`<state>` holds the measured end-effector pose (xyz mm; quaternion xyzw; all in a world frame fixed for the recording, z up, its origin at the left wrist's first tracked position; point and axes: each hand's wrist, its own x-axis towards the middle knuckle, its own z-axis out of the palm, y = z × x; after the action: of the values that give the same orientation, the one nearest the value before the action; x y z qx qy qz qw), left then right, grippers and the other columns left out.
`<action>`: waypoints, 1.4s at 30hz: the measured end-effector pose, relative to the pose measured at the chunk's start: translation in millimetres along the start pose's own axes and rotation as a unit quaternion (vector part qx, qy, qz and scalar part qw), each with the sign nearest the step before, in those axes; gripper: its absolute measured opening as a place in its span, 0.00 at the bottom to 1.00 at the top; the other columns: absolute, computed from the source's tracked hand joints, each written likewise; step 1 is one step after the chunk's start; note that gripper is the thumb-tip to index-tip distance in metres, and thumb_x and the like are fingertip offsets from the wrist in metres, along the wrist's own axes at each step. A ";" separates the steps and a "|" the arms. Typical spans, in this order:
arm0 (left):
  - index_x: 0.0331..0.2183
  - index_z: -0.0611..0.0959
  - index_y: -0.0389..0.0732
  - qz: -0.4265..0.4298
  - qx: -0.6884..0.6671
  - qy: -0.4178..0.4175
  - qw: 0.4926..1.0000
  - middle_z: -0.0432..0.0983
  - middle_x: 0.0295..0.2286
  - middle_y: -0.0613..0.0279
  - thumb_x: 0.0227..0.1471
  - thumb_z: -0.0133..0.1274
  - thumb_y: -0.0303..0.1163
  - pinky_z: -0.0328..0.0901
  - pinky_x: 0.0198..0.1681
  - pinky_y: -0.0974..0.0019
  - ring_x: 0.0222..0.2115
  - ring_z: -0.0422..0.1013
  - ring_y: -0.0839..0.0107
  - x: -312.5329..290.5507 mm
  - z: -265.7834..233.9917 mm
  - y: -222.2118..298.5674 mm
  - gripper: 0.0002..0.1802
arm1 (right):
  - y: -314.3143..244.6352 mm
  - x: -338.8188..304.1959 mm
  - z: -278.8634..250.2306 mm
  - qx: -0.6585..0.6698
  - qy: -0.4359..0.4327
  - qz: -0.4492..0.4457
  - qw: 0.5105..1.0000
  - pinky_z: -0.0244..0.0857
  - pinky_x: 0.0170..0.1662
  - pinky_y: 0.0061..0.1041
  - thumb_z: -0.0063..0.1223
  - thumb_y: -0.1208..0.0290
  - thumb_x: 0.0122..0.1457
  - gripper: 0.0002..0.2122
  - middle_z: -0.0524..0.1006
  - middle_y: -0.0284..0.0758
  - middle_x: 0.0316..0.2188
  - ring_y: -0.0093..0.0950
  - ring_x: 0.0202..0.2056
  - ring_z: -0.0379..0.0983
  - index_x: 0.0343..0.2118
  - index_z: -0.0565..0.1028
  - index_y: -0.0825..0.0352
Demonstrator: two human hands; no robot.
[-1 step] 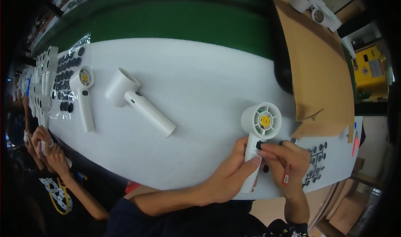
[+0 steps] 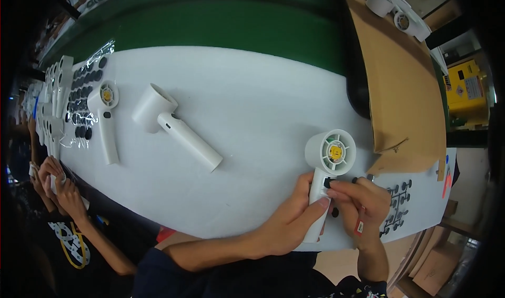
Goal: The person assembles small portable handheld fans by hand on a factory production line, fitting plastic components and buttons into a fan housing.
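My left hand (image 2: 286,219) is wrapped round the handle of a white handheld fan (image 2: 317,193). The fan stands head up, its round ring showing a yellow hub behind spokes. In the thumb and forefinger of my right hand (image 2: 363,201) is a small black button (image 2: 328,183), held at the opening in the handle just under the fan head. A red tag shows at that palm. Beside the right hand lies a sprue of small dark round parts (image 2: 398,206). A loose black round piece (image 2: 335,212) rests on the table between the handle and my right wrist.
Two more white fans, one upright-looking (image 2: 107,124) and one slanted (image 2: 181,130), lie on the white table (image 2: 252,98). Black discs in clear plastic (image 2: 81,98) lie at the left. A cardboard sheet (image 2: 402,88) stands at the right. A co-worker's hands (image 2: 66,190) hold a white part.
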<state>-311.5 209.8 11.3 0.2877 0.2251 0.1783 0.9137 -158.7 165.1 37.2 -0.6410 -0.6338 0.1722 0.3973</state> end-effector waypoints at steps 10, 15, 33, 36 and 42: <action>0.53 0.53 0.35 0.053 0.093 0.009 0.994 0.66 0.35 0.56 0.60 0.37 0.33 0.60 0.40 0.69 0.36 0.65 0.73 1.3 1.4 -6.7 0.23 | 8.4 -3.1 10.6 -0.110 0.073 -0.126 0.983 0.47 0.14 0.20 0.61 0.75 0.46 0.06 0.62 0.27 0.10 0.22 0.11 0.54 0.28 0.75 0.64; 0.53 0.52 0.34 0.052 0.106 0.010 0.993 0.66 0.35 0.54 0.60 0.36 0.34 0.60 0.40 0.68 0.36 0.65 0.72 1.6 -1.7 -8.6 0.23 | 8.9 -4.0 12.4 -0.109 0.076 -0.129 0.983 0.47 0.14 0.20 0.60 0.74 0.48 0.06 0.62 0.27 0.10 0.22 0.11 0.54 0.29 0.76 0.64; 0.53 0.52 0.35 -0.002 0.044 -0.006 0.999 0.67 0.34 0.58 0.59 0.38 0.35 0.61 0.36 0.69 0.33 0.64 0.74 1.5 2.4 -4.1 0.24 | -20.0 -4.3 -30.8 0.213 0.071 0.133 0.965 0.56 0.31 0.17 0.38 0.64 0.61 0.14 0.67 0.34 0.27 0.20 0.26 0.63 0.27 0.71 0.69; 0.52 0.50 0.37 -0.016 0.061 -0.020 0.998 0.63 0.35 0.57 0.59 0.34 0.31 0.64 0.30 0.70 0.27 0.64 0.75 1.8 1.9 0.7 0.21 | -19.9 -2.1 -43.2 0.099 0.066 0.077 0.990 0.59 0.35 0.21 0.36 0.59 0.62 0.18 0.66 0.39 0.31 0.24 0.29 0.65 0.28 0.70 0.71; 0.51 0.51 0.37 -0.007 0.057 -0.020 0.998 0.63 0.35 0.57 0.59 0.34 0.32 0.64 0.30 0.70 0.27 0.64 0.75 2.4 0.7 -2.3 0.21 | -21.9 -1.2 -39.7 0.235 0.005 0.158 0.959 0.69 0.35 0.23 0.49 0.72 0.56 0.09 0.68 0.41 0.31 0.31 0.31 0.73 0.31 0.72 0.75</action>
<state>-308.7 208.9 9.7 0.3414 0.2186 0.1530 0.9013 -145.0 149.8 77.6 -0.6226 -0.4640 0.3735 0.5076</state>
